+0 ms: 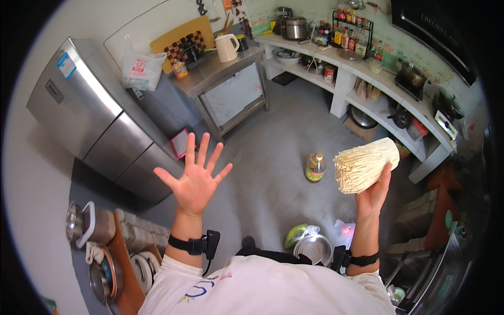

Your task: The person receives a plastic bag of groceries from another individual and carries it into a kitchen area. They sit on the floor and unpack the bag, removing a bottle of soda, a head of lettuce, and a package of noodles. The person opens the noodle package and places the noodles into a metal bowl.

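My left hand (196,185) is raised with its palm towards me and its fingers spread, holding nothing. In my right hand (372,199) is a thick bundle of pale enoki mushrooms (365,164), lying sideways with the small caps to the left. The thumb shows at the bundle's right side; the other fingers are hidden behind it. A plastic bottle of yellow oil (315,168) stands on the floor to the left of the bundle. Closer to my body, a round metal basin (314,250) sits near a bag with something green (296,235).
A steel refrigerator (78,106) stands at left, beside a metal cabinet (232,96) bearing a cream kettle (226,48). A tiled counter (334,51) with a rice cooker (296,28), bottles and a gas stove (409,84) curves along the right. Pans and a shelf lie at lower left.
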### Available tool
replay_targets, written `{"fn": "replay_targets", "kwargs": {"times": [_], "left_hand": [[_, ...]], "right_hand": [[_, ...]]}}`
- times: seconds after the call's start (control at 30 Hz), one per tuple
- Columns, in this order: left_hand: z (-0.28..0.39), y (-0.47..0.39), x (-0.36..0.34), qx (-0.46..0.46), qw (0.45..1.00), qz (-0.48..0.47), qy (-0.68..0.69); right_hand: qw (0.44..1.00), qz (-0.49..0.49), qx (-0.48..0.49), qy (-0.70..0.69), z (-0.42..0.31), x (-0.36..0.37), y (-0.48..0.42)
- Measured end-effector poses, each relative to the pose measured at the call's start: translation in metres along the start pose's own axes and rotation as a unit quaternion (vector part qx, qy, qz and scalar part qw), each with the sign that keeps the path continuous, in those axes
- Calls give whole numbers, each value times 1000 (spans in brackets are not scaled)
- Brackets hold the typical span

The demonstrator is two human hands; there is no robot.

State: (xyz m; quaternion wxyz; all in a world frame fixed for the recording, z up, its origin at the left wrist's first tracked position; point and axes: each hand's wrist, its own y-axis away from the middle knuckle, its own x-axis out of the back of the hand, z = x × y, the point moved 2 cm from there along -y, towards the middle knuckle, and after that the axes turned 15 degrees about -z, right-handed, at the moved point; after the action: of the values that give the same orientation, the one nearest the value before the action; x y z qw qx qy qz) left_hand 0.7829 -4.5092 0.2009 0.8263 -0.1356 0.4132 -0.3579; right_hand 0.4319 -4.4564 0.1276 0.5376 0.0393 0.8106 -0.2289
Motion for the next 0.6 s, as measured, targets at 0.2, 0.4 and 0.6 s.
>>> {"fn": "replay_targets", "kwargs": {"times": [0.2,0.4,0.6], "left_hand": [[61,-8,80,7,998,-41,38],[116,48,168,-4,999,41,24],[101,62,212,12,993,96,63]], "right_hand": [[992,-75,34,-95,82,-39,-37],[974,-197,-55,-98,193,-87,-65],[959,-157,-113,-208,229,-94,-65]]}}
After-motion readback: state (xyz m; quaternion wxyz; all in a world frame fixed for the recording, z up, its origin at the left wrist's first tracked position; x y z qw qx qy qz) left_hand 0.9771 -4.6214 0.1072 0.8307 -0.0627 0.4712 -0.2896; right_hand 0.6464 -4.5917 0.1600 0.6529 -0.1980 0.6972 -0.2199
